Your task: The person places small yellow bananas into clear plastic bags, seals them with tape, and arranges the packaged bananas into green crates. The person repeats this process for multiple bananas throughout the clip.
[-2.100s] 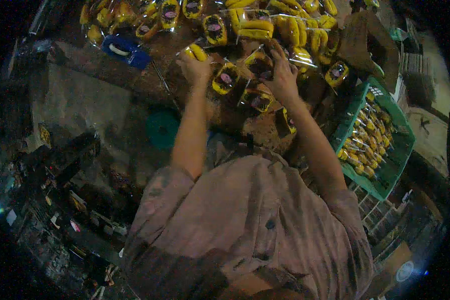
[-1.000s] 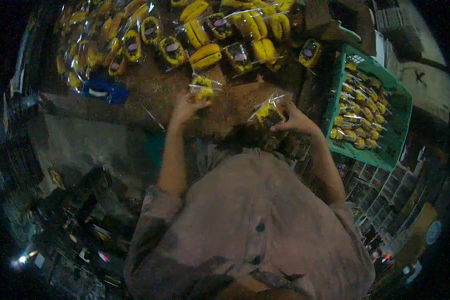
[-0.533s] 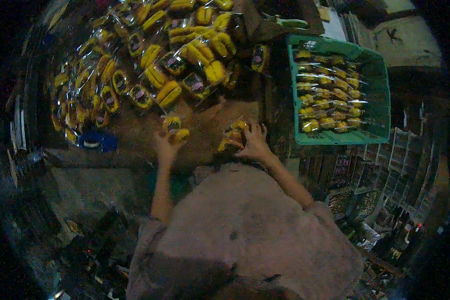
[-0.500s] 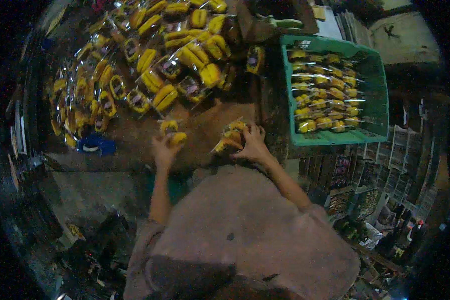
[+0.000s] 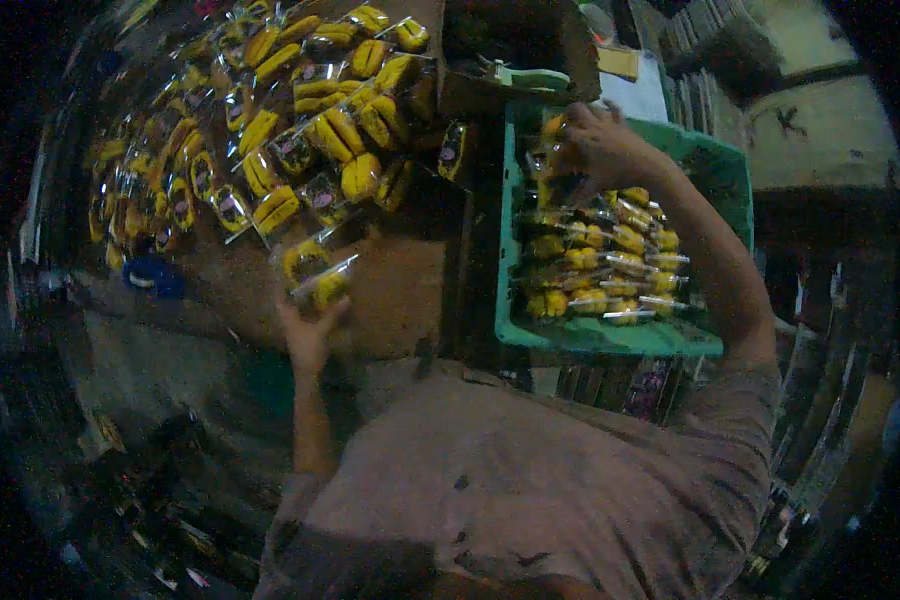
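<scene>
- This looks like a packing workshop for baked goods.
- Beyond the left hand (image 5: 312, 325), many clear-wrapped yellow buns (image 5: 335, 135) lie spread over a brown worktable (image 5: 400, 305).
- Below the right hand (image 5: 598, 150), a green plastic crate (image 5: 610, 343) holds similar packs in rows.
- Just past that hand stands an open cardboard box (image 5: 583, 60); to its right, stacked flat sheets (image 5: 720, 105).

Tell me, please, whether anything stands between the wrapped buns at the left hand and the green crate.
Nothing loose shows on the brown tabletop between the wrapped buns at the left hand and the green crate; only the crate's left wall stands there. The right hand is off that line, over the crate's far end.
</scene>
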A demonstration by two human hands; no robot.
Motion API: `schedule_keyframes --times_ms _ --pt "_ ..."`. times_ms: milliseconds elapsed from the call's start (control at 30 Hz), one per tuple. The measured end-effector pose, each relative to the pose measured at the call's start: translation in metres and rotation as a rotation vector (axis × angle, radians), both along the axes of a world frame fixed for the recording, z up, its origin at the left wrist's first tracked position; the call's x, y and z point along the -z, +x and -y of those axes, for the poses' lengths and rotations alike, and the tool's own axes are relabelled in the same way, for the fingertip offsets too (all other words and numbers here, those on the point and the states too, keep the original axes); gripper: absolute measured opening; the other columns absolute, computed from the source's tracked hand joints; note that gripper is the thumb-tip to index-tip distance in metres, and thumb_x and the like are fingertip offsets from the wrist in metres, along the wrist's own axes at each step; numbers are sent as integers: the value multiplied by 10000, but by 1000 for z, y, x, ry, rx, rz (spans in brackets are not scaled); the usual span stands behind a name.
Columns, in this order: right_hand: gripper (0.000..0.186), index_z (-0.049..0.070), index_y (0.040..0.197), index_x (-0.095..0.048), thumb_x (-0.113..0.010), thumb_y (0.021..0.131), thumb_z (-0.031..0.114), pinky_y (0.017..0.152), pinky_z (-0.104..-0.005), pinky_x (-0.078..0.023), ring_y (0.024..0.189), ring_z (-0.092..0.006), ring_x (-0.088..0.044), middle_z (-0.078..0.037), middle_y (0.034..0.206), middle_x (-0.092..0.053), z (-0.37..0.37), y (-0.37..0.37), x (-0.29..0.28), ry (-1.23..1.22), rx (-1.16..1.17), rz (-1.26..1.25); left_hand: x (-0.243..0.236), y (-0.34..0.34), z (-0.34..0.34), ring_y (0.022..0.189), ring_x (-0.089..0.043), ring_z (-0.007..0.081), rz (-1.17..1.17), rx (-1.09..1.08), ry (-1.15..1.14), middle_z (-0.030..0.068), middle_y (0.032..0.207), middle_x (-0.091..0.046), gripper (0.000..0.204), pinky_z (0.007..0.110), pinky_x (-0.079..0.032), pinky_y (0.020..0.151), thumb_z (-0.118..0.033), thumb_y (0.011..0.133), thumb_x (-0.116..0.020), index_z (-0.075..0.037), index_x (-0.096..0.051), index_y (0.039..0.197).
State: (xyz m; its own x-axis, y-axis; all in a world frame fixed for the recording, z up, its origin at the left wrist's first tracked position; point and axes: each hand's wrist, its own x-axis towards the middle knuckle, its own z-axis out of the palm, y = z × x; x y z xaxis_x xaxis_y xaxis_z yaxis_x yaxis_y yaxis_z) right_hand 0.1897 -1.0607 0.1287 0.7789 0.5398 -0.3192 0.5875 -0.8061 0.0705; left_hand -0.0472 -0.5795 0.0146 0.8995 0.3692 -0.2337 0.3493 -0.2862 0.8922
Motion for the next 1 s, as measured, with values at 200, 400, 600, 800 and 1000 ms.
schedule_keyframes --times_ms 200,400,600,800,1000 --pt "1181 62 1443 -450 -868 511 656 1238 -618 -26 1526 -424 -178 -228 1585 -305 19 9 72 111 -249 178 -83 -16 237 1196 -583 226 -79 220 -434 114 1303 -590 726 360 -488 1042 -153 760 -907 5 -510 1348" --pt "821 124 1383 -538 -795 735 560 1246 -569 -111 1507 -359 -273 -151 1558 -400 38 -14 59 636 -329 471 -73 1 362 1150 -606 176 -10 -26 -996 78 1264 -631 578 324 -491 1010 -200 884 -813 -20 -538 1359" --pt "1007 97 1517 -321 -880 758 449 1198 -453 -306 1438 -321 -382 -183 1524 -423 62 -114 18 1220 127 -549 -43 -12 365 1188 -590 203 246 107 -835 93 1352 -571 514 351 -476 1034 -165 967 -691 -48 -465 1414" --pt "1117 100 1569 -235 -907 737 421 1123 -417 -424 1348 -303 -501 -202 1466 -494 64 -135 21 1194 298 -868 3 1 370 1413 -390 261 174 240 -863 135 1518 -406 673 422 -281 1192 -493 1062 -446 -41 -291 1536" --pt "1055 93 1546 -329 -922 705 328 1103 -433 -454 1353 -299 -510 -188 1468 -518 59 -98 38 975 69 -715 -28 -10 360 1496 -210 347 218 -77 -382 184 1608 -195 728 477 -229 1216 -362 1023 -602 -67 -206 1558"
